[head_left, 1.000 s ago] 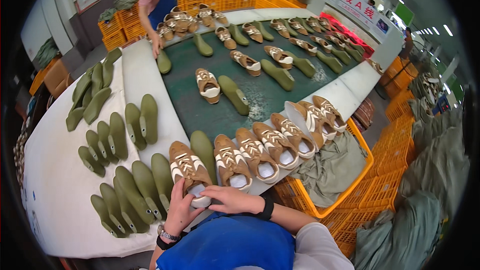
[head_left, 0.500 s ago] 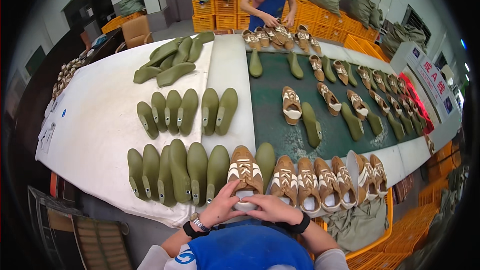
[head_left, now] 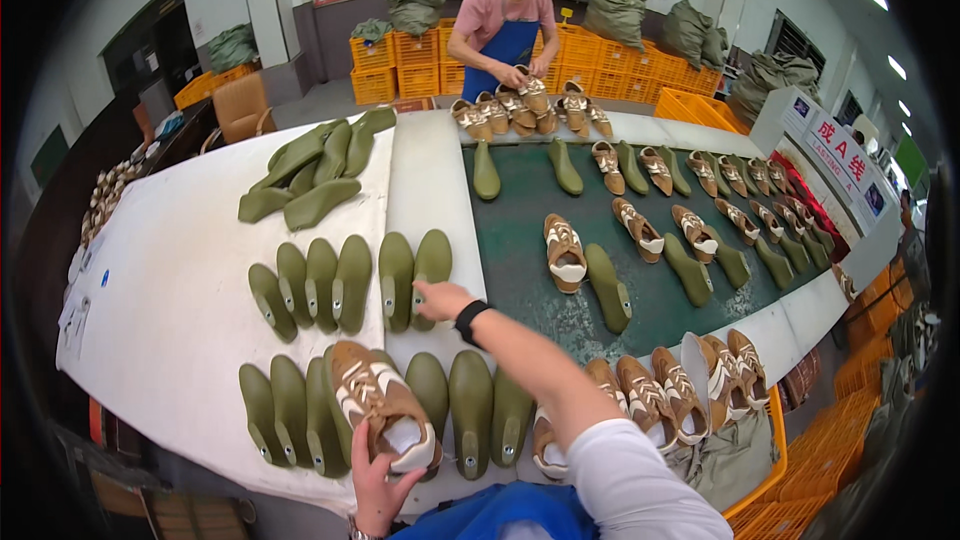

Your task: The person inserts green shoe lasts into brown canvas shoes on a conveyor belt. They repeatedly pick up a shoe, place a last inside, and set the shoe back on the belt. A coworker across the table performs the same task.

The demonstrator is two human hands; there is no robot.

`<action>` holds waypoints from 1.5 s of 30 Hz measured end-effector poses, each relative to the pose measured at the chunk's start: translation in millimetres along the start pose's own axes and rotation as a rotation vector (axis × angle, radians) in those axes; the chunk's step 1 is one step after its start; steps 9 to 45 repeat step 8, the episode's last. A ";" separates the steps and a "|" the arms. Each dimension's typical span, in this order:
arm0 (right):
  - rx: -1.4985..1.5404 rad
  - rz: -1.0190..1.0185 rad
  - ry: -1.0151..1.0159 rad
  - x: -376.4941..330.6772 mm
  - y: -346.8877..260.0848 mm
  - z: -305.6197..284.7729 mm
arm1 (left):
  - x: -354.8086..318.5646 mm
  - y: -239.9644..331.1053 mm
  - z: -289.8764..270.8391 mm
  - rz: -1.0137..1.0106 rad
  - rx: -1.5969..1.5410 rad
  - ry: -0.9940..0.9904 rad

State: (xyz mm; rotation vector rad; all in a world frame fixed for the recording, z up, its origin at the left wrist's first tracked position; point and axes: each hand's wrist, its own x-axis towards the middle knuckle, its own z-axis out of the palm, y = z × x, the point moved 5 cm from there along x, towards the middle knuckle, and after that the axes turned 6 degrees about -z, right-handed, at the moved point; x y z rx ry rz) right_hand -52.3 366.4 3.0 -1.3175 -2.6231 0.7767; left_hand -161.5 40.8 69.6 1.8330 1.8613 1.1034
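My left hand [head_left: 378, 490] grips the heel of a brown suede sneaker [head_left: 375, 395] with white stripes and white laces, its toe pointing away from me. The sneaker is raised over the near row of olive-green shoe lasts [head_left: 472, 400] and hides some of them. My right arm reaches forward across the table. At the end of the second row, my right hand [head_left: 443, 302] has its fingers round the heel end of a green shoe last [head_left: 432, 260], which still stands beside another last [head_left: 396, 275].
More brown sneakers [head_left: 645, 395] line the near edge on the right, partly behind my right arm. A green conveyor belt [head_left: 530, 280] carries sneakers and lasts. Loose lasts [head_left: 305, 165] lie piled at far left. Across the table a person [head_left: 510, 30] in a blue apron handles sneakers. Orange crates [head_left: 590, 65] stand behind.
Both hands were on the sneaker at the near edge. My left hand now holds it alone, farther left, while my right hand has let go and reached forward to a last. The view has shifted.
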 end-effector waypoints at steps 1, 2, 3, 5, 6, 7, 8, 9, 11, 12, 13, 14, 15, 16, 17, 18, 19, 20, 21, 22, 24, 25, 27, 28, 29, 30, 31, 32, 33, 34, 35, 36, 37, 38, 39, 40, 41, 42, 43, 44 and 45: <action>0.020 0.062 0.023 9.3 0.1 10.6 | 0.3 2.5 -0.3 0.021 -0.002 0.020; 0.041 0.095 0.025 14.5 0.7 20.2 | -0.2 3.4 1.3 -0.011 0.005 0.005; 0.015 0.096 0.049 15.8 1.1 28.0 | -0.1 4.6 2.2 -0.016 0.018 0.004; 0.037 0.116 0.095 21.2 3.0 37.5 | -2.7 11.3 3.8 0.100 0.080 0.074; 0.036 0.151 0.113 25.9 6.6 39.1 | -0.7 5.7 8.0 0.080 0.028 0.022; 0.038 0.195 0.126 29.8 12.0 40.1 | 0.8 -2.4 13.1 0.035 0.027 -0.016; 0.043 0.188 0.124 34.4 12.8 43.2 | 2.8 -12.8 18.5 -0.020 0.020 -0.055; 0.043 0.188 0.124 34.4 12.8 43.2 | 2.8 -12.8 18.5 -0.020 0.020 -0.055; 0.043 0.188 0.124 34.4 12.8 43.2 | 2.8 -12.8 18.5 -0.020 0.020 -0.055; 0.043 0.188 0.124 34.4 12.8 43.2 | 2.8 -12.8 18.5 -0.020 0.020 -0.055; 0.043 0.188 0.124 34.4 12.8 43.2 | 2.8 -12.8 18.5 -0.020 0.020 -0.055; 0.043 0.188 0.124 34.4 12.8 43.2 | 2.8 -12.8 18.5 -0.020 0.020 -0.055; 0.043 0.188 0.124 34.4 12.8 43.2 | 2.8 -12.8 18.5 -0.020 0.020 -0.055; 0.043 0.188 0.124 34.4 12.8 43.2 | 2.8 -12.8 18.5 -0.020 0.020 -0.055; 0.043 0.188 0.124 34.4 12.8 43.2 | 2.8 -12.8 18.5 -0.020 0.020 -0.055; 0.043 0.188 0.124 34.4 12.8 43.2 | 2.8 -12.8 18.5 -0.020 0.020 -0.055; 0.043 0.188 0.124 34.4 12.8 43.2 | 2.8 -12.8 18.5 -0.020 0.020 -0.055; 0.043 0.188 0.124 34.4 12.8 43.2 | 2.8 -12.8 18.5 -0.020 0.020 -0.055; 0.043 0.188 0.124 34.4 12.8 43.2 | 2.8 -12.8 18.5 -0.020 0.020 -0.055; 0.043 0.188 0.124 34.4 12.8 43.2 | 2.8 -12.8 18.5 -0.020 0.020 -0.055; 0.043 0.188 0.124 34.4 12.8 43.2 | 2.8 -12.8 18.5 -0.020 0.020 -0.055; 0.043 0.188 0.124 34.4 12.8 43.2 | 2.8 -12.8 18.5 -0.020 0.020 -0.055; 0.043 0.188 0.124 34.4 12.8 43.2 | 2.8 -12.8 18.5 -0.020 0.020 -0.055; 0.043 0.188 0.124 34.4 12.8 43.2 | 2.8 -12.8 18.5 -0.020 0.020 -0.055; 0.043 0.188 0.124 34.4 12.8 43.2 | 2.8 -12.8 18.5 -0.020 0.020 -0.055; 0.043 0.188 0.124 34.4 12.8 43.2 | 2.8 -12.8 18.5 -0.020 0.020 -0.055; 0.043 0.188 0.124 34.4 12.8 43.2 | 2.8 -12.8 18.5 -0.020 0.020 -0.055; 0.043 0.188 0.124 34.4 12.8 43.2 | 2.8 -12.8 18.5 -0.020 0.020 -0.055; 0.043 0.188 0.124 34.4 12.8 43.2 | 2.8 -12.8 18.5 -0.020 0.020 -0.055; 0.043 0.188 0.124 34.4 12.8 43.2 | 2.8 -12.8 18.5 -0.020 0.020 -0.055; 0.043 0.188 0.124 34.4 12.8 43.2 | 2.8 -12.8 18.5 -0.020 0.020 -0.055; 0.043 0.188 0.124 34.4 12.8 43.2 | 2.8 -12.8 18.5 -0.020 0.020 -0.055; 0.043 0.188 0.124 34.4 12.8 43.2 | 2.8 -12.8 18.5 -0.020 0.020 -0.055; 0.043 0.188 0.124 34.4 12.8 43.2 | 2.8 -12.8 18.5 -0.020 0.020 -0.055; 0.043 0.188 0.124 34.4 12.8 43.2 | 2.8 -12.8 18.5 -0.020 0.020 -0.055; 0.043 0.188 0.124 34.4 12.8 43.2 | 2.8 -12.8 18.5 -0.020 0.020 -0.055; 0.043 0.188 0.124 34.4 12.8 43.2 | 2.8 -12.8 18.5 -0.020 0.020 -0.055; 0.043 0.188 0.124 34.4 12.8 43.2 | 2.8 -12.8 18.5 -0.020 0.020 -0.055; 0.043 0.188 0.124 34.4 12.8 43.2 | 2.8 -12.8 18.5 -0.020 0.020 -0.055; 0.043 0.188 0.124 34.4 12.8 43.2 | 2.8 -12.8 18.5 -0.020 0.020 -0.055; 0.043 0.188 0.124 34.4 12.8 43.2 | 2.8 -12.8 18.5 -0.020 0.020 -0.055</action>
